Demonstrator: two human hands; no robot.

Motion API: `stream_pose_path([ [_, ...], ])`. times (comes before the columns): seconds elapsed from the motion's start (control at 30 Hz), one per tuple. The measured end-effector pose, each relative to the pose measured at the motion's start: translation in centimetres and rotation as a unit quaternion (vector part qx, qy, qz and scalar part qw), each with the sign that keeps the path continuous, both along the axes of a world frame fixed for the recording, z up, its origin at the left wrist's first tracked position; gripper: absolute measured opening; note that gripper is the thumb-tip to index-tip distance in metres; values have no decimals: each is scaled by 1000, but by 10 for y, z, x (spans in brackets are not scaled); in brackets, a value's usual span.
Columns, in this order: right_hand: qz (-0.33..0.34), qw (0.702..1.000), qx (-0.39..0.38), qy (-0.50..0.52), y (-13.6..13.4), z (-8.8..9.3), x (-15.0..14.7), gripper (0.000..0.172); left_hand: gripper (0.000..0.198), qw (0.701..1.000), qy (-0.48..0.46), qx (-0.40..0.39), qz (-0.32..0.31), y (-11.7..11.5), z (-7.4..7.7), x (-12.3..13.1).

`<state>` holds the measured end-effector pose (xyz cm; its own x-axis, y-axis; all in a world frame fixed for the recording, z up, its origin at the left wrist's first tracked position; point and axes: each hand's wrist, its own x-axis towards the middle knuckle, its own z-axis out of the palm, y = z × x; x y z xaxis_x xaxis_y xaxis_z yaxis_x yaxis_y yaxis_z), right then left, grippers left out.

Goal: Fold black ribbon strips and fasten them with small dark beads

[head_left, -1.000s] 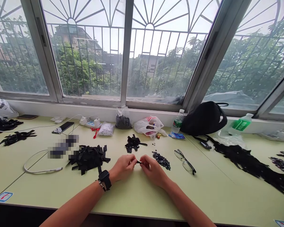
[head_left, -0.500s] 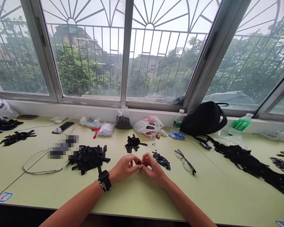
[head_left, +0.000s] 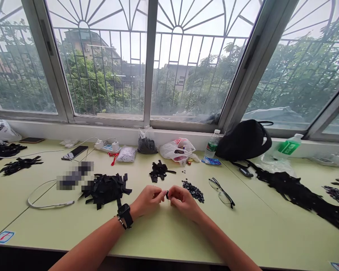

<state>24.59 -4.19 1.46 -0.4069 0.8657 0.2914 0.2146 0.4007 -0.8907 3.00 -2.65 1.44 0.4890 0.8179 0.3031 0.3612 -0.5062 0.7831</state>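
Note:
Above the table, a small black piece [head_left: 167, 194], which looks like a folded fabric strip, is pinched between my two hands. My left hand [head_left: 149, 200], with a watch on the wrist, is closed on one side of it, thumb and index finger together. On the other side, my right hand [head_left: 184, 202] grips it with bent fingers. Most of the piece is hidden by the fingertips. Left of my left hand lies a heap of black fabric strips [head_left: 107, 189]. A smaller black heap [head_left: 159, 171] is beyond my hands. Small dark ring-like pieces [head_left: 194, 192] are scattered beside my right hand.
Eyeglasses [head_left: 222, 192] lie to the right. Along the window stand a plastic bag [head_left: 177, 151], a water bottle [head_left: 212, 145], a black bag [head_left: 244, 141] and a power strip [head_left: 107, 146]. A white cable [head_left: 49, 206] curls at left; a long black bundle [head_left: 296, 192] stretches rightward.
My fingers have shifted around the small black piece, and less of it shows now. My right fingers have curled in and dropped slightly. The things on the table stay put.

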Motion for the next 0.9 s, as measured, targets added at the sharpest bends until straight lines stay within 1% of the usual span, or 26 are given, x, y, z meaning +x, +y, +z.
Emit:
stream_pose_path([
  [0.1, -28, 998, 27, -45, 1, -3, 3, 14, 59, 999, 0, 3, 36, 1, 0, -1],
  [0.2, -46, 991, 94, -78, 3, -8, 6, 32, 58, 998, 7, 18, 56, 1, 3, -2],
  [0.27, -62, 984, 135, -97, 4, -11, 8, 39, 56, 998, 20, 29, 58, -1, 4, -2],
  [0.33, -84, 976, 163, -117, 5, -13, 10, 39, 53, 997, 36, 42, 56, -2, 5, -2],
  [0.47, -108, 958, 213, -158, 4, -11, 12, 25, 50, 990, 84, 100, 60, -6, 3, -3],
  [0.57, -116, 935, 281, -183, 2, -1, 12, 23, 49, 975, 125, 177, 52, -9, 6, -1],
  [0.63, -130, 912, 337, -196, -4, 9, 13, 24, 49, 962, 152, 224, 27, -14, 13, 4],
  [0.7, -159, 890, 380, -194, -18, 18, 12, 23, 49, 952, 174, 250, -4, -26, 24, 9],
  [0.77, -186, 883, 397, -168, -44, 21, 12, 24, 48, 957, 174, 229, -35, -47, 36, 9],
  [0.8, -190, 886, 397, -148, -62, 19, 12, 27, 46, 966, 163, 197, -50, -62, 40, 5],
  [0.83, -188, 891, 393, -128, -82, 14, 13, 31, 42, 977, 144, 147, -65, -80, 44, -1],
  [0.87, -185, 896, 386, -114, -104, 9, 15, 36, 35, 986, 122, 82, -77, -100, 46, -11],
  [0.9, -183, 899, 381, -115, -127, 2, 19, 40, 29, 989, 111, 10, -99, -120, 47, -23],
])
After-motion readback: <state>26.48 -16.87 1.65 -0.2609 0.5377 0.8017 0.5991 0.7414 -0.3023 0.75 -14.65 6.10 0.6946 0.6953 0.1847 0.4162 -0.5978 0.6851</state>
